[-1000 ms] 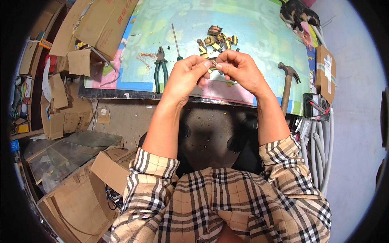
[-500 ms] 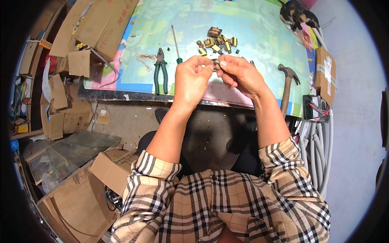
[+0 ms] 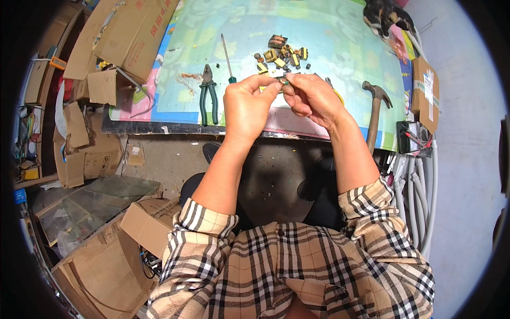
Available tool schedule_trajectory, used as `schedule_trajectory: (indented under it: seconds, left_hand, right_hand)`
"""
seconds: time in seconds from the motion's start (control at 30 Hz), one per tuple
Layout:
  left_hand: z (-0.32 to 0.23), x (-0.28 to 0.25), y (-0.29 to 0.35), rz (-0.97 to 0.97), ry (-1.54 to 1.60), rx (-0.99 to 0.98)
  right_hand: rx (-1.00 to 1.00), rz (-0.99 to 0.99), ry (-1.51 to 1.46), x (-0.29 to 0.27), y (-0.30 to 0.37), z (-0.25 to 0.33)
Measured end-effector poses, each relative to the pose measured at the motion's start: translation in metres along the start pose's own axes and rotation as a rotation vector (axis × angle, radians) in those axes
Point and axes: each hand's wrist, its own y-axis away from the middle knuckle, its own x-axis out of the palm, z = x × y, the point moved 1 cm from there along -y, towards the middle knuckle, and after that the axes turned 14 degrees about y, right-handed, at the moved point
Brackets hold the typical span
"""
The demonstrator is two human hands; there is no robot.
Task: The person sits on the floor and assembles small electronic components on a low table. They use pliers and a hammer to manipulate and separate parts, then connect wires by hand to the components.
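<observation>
Over the table's near edge, my left hand (image 3: pixel 248 103) and my right hand (image 3: pixel 314 98) meet at the fingertips. Both pinch one small part (image 3: pixel 283 81), greenish with a copper-coloured patch; the fingers cover most of it, so its kind is unclear. Just beyond lies a pile of small yellow and black components (image 3: pixel 280 53), several looking like taped coils or little transformers. Left of my left hand are green-handled pliers (image 3: pixel 209 95) and a screwdriver (image 3: pixel 228 59), its handle partly behind the hand. A tool with a yellow handle (image 3: pixel 336 93) is mostly hidden behind my right hand.
A claw hammer (image 3: pixel 376 109) lies on the right of the table (image 3: pixel 223 21). Fine copper-coloured scraps (image 3: pixel 190 80) lie left of the pliers. A cat (image 3: pixel 389 18) is at the far right corner. Cardboard boxes (image 3: pixel 130 40) crowd the left; grey pipes (image 3: pixel 417 199) stand at right.
The small part has turned between my fingertips, and a greenish, copper-coloured side now shows. Both hands stay nearly in place. The whole view has shifted slightly.
</observation>
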Motion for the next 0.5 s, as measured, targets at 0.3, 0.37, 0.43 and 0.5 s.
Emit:
schedule_trajectory:
  seconds: [0.3, 0.37, 0.43, 0.5]
  left_hand:
    - [0.003, -0.007, -0.001, 0.176, -0.002, -0.074]
    - [0.003, -0.009, -0.001, 0.232, 0.072, -0.106]
    - [0.003, -0.011, -0.002, 0.262, 0.085, -0.121]
    - [0.004, -0.012, -0.003, 0.26, 0.068, -0.122]
  right_hand:
    - [-0.225, -0.12, 0.472, 0.001, 0.0, 0.003]
    - [-0.191, -0.112, 0.423, -0.002, 0.0, 0.001]
    - [-0.155, -0.114, 0.392, 0.0, 0.001, 0.004]
    - [-0.121, -0.113, 0.368, -0.004, -0.001, 0.001]
